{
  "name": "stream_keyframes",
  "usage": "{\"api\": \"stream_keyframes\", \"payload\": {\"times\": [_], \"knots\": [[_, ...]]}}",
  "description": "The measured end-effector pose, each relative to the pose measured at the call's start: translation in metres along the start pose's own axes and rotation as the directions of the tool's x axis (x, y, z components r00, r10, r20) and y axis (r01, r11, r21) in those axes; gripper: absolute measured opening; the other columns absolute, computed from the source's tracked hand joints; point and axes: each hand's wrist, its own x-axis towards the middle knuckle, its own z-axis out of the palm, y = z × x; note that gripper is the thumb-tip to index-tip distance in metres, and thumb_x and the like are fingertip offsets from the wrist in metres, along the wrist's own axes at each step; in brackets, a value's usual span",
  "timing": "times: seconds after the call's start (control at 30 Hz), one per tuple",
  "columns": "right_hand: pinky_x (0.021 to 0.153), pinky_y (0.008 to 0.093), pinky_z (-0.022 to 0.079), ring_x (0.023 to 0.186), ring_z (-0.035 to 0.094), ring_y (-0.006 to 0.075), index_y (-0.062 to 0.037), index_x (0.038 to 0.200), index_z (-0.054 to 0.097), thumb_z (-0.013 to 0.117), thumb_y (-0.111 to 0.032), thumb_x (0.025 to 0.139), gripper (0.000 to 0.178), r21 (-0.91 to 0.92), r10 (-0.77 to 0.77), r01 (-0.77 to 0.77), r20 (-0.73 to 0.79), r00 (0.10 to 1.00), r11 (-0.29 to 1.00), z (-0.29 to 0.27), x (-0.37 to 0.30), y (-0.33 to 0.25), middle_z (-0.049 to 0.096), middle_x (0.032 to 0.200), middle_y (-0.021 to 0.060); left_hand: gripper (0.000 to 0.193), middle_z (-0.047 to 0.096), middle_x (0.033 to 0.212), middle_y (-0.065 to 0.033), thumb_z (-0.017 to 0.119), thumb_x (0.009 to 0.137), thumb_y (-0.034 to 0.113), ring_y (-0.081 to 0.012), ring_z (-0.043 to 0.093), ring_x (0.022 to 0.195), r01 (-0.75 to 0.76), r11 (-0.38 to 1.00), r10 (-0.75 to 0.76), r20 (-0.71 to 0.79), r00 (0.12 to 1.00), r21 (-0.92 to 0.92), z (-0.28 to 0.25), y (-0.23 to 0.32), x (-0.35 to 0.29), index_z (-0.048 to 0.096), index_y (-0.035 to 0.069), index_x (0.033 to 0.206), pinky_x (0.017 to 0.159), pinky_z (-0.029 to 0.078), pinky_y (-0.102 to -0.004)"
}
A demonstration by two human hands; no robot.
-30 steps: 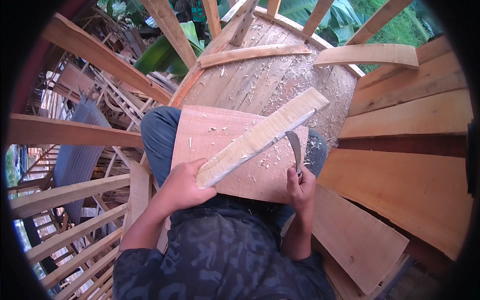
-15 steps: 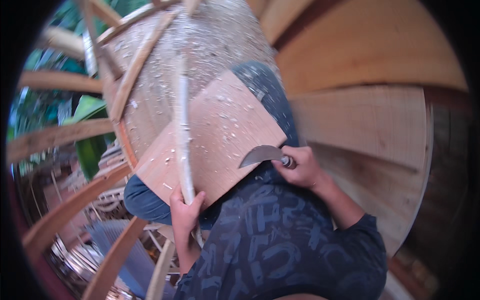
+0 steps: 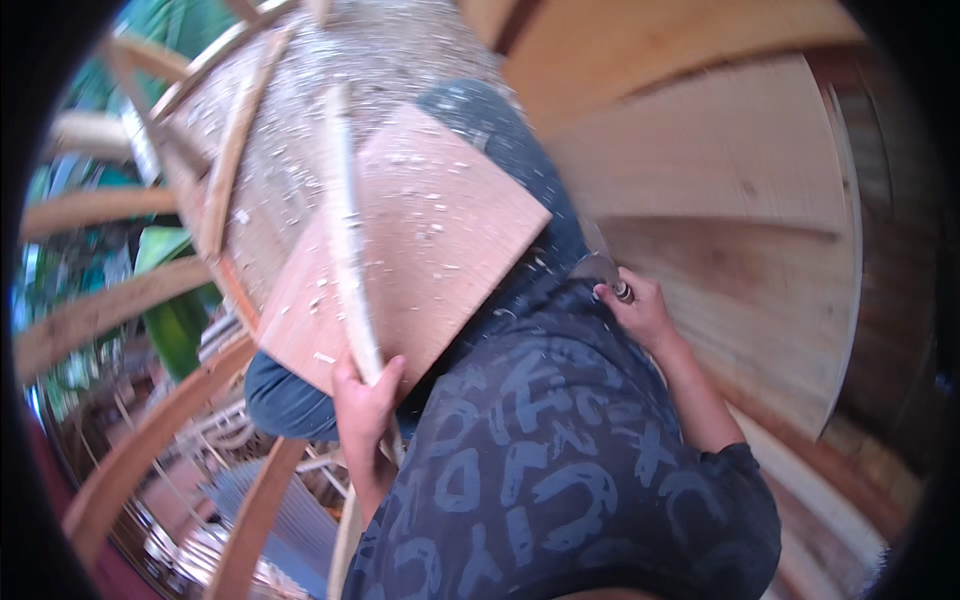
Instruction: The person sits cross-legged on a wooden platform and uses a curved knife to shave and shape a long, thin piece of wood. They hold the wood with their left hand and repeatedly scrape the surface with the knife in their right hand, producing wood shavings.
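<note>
A long, pale peeled stick [image 3: 345, 220] slants across a flat wooden board [image 3: 440, 230] that lies over my lap. My left hand [image 3: 365, 400] is closed round the stick's lower part, at the board's near edge. Off the board's right side, beside my hip, my right hand [image 3: 640, 310] grips the handle of a curved-blade knife [image 3: 597, 268]. The blade is partly blurred and stands apart from the stick. Small wood shavings [image 3: 430, 195] are scattered over the board.
Many shavings cover the wooden floor [image 3: 400, 50] ahead. A wooden plank wall [image 3: 710, 150] rises close on my right. Slatted wooden railing bars [image 3: 110, 300] stand on the left, with green leaves [image 3: 170, 290] and a corrugated sheet [image 3: 280, 530] beyond.
My right hand has drawn the knife away from the board's near right edge, out to the right beside my hip. My left hand keeps its hold on the stick. The view has shifted slightly.
</note>
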Motion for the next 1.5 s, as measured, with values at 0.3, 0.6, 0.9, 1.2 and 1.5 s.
{"api": "stream_keyframes", "payload": {"times": [0.3, 0.6, 0.9, 1.2, 1.5], "knots": [[0.048, 0.0384, 0.044, 0.05, 0.058, 0.0301, -0.0045, 0.065, 0.056, 0.061, -0.051, 0.082, 0.049, -0.197, -0.658, 0.668, 0.12, 0.743, 0.718, 0.059, 0.143, -0.171, 0.052, 0.052, 0.0144, 0.042, 0.067, 0.084, -0.0182, 0.07, 0.072, 0.017, -0.0223, 0.065, 0.078, -0.198, 0.98, 0.199, -0.295, 0.935, 0.032, 0.012, -0.001, -0.014, 0.058, -0.007, 0.105, 0.072, 0.05, -0.0327], [0.045, 0.0371, 0.044, 0.047, 0.057, 0.0291, -0.0062, 0.057, 0.052, 0.057, -0.064, 0.077, 0.062, -0.44, -0.758, 0.742, 0.184, 0.626, 0.507, 0.081, 0.203, -0.195, 0.054, 0.051, 0.0103, 0.041, 0.059, 0.075, -0.0107, 0.065, 0.069, 0.016, -0.0151, 0.055, 0.069, -0.177, 0.983, 0.181, -0.24, 0.954, 0.038, 0.01, -0.005, -0.013, 0.056, -0.007, 0.102, 0.066, 0.046, -0.0297], [0.046, 0.0388, 0.041, 0.048, 0.056, 0.0307, -0.0031, 0.059, 0.053, 0.054, -0.061, 0.082, 0.062, -0.407, -0.724, 0.668, 0.023, 0.689, 0.623, 0.074, 0.221, -0.204, 0.051, 0.05, 0.0137, 0.04, 0.055, 0.075, -0.0066, 0.066, 0.068, 0.016, -0.0134, 0.051, 0.071, -0.191, 0.98, 0.18, -0.15, 0.972, -0.063, 0.002, -0.007, -0.011, 0.055, -0.008, 0.099, 0.066, 0.044, -0.0282], [0.049, 0.0389, 0.042, 0.051, 0.056, 0.0338, -0.0011, 0.067, 0.062, 0.057, -0.051, 0.084, 0.053, -0.037, -0.592, 0.604, 0.154, 0.791, 0.796, 0.061, 0.19, -0.214, 0.051, 0.052, 0.0171, 0.025, 0.042, 0.064, 0.0021, 0.066, 0.074, 0.018, -0.0056, 0.039, 0.053, -0.088, 0.913, 0.161, 0.152, 0.975, -0.398, -0.003, -0.017, -0.018, 0.046, 0.004, 0.079, 0.047, 0.032, -0.0214], [0.045, 0.0365, 0.043, 0.048, 0.057, 0.0287, -0.0054, 0.057, 0.055, 0.061, -0.062, 0.076, 0.06, -0.363, -0.712, 0.727, 0.205, 0.672, 0.582, 0.067, 0.183, -0.201, 0.053, 0.05, 0.012, 0.025, 0.044, 0.066, -0.0004, 0.063, 0.075, 0.015, -0.0091, 0.042, 0.063, -0.129, 0.953, 0.142, 0.029, 0.989, -0.275, 0.01, -0.02, -0.015, 0.052, -0.002, 0.088, 0.058, 0.037, -0.0256]]}}
